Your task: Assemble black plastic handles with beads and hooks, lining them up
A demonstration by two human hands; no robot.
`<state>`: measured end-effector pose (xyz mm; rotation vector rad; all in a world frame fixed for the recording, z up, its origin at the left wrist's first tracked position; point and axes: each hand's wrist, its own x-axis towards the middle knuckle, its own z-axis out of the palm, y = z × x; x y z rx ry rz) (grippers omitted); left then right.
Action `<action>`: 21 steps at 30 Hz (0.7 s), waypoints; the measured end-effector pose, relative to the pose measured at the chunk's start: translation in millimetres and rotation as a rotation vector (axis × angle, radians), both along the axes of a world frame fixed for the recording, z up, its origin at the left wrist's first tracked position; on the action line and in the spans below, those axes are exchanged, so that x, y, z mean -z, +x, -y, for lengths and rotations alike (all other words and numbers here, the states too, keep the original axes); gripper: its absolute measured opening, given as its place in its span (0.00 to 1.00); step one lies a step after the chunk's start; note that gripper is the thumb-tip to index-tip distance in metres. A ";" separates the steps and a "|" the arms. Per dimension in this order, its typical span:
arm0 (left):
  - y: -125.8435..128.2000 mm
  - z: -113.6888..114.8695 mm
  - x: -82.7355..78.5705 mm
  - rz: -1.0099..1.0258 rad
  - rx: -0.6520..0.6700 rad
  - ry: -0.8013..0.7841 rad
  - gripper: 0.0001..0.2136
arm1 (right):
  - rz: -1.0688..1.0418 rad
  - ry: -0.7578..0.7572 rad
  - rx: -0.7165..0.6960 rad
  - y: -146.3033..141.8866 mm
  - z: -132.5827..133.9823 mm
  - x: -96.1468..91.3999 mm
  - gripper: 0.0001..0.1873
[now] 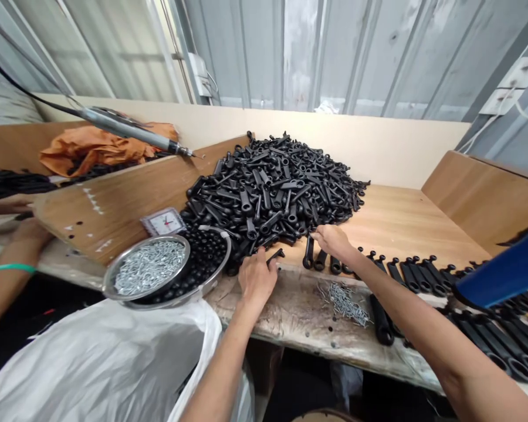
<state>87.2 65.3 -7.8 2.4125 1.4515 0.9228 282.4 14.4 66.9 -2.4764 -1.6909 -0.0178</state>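
A big pile of black crank arms (281, 181), each with a ring at one end, covers the middle of the bench. My right hand (332, 241) pinches the narrow top end of one black crank arm (308, 253), which stands at the left end of a row. Several more arms (320, 259) lie side by side just right of it. At the front edge of the pile is my left hand (257, 275), its fingers curled around a black crank arm (276, 255) whose thin end sticks out past the thumb.
Small screws fill a metal bowl (182, 266) set on a larger bowl of black balls (215, 252). Loose screws (345, 303) lie near the front edge. An electric screwdriver (132, 133) hangs upper left; a blue tool (506, 269) juts in at right. Another person's arm (9, 269) is left.
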 end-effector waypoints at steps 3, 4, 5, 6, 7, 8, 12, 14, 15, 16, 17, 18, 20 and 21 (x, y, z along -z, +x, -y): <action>3.1 -6.1 11.9 -0.120 0.012 -0.055 0.13 | 0.045 -0.111 0.039 10.9 -24.4 14.2 0.15; 5.0 -6.7 14.1 -0.112 0.018 -0.072 0.11 | 0.062 -0.140 0.044 12.2 -29.2 18.7 0.14; 6.7 -7.5 15.6 -0.094 0.021 -0.088 0.11 | 0.081 -0.162 0.043 12.1 -32.4 22.2 0.14; 7.9 -8.9 16.7 -0.070 0.022 -0.104 0.10 | 0.101 -0.175 0.036 10.6 -34.0 24.7 0.14; 8.2 -10.9 17.7 -0.041 0.024 -0.121 0.09 | 0.123 -0.181 0.022 7.7 -34.3 26.1 0.14; 7.6 -13.4 18.7 -0.006 0.028 -0.140 0.09 | 0.144 -0.181 0.001 3.5 -33.8 26.5 0.14; -2.3 -20.9 24.6 0.189 0.049 -0.213 0.10 | 0.195 -0.174 -0.185 -22.1 -32.0 26.0 0.13; -8.3 -20.1 26.2 0.382 0.048 -0.266 0.13 | 0.206 -0.188 -0.294 -36.2 -35.4 29.8 0.12; -11.0 -18.7 25.9 0.558 0.048 -0.315 0.13 | 0.213 -0.197 -0.339 -42.7 -38.2 33.1 0.12; -13.5 -17.2 24.7 0.776 0.053 -0.376 0.13 | 0.222 -0.203 -0.376 -48.6 -41.4 37.1 0.12; -15.7 -15.6 22.9 1.013 0.063 -0.440 0.13 | 0.232 -0.206 -0.408 -53.8 -44.6 41.4 0.12; -17.9 -14.2 20.5 1.234 0.081 -0.498 0.12 | 0.243 -0.206 -0.436 -58.1 -47.7 45.7 0.13; -21.9 -12.1 15.4 1.501 0.127 -0.566 0.10 | 0.265 -0.201 -0.492 -64.6 -53.0 52.7 0.13; -23.7 -11.4 13.4 1.559 0.154 -0.582 0.09 | 0.276 -0.198 -0.517 -66.7 -55.0 55.0 0.13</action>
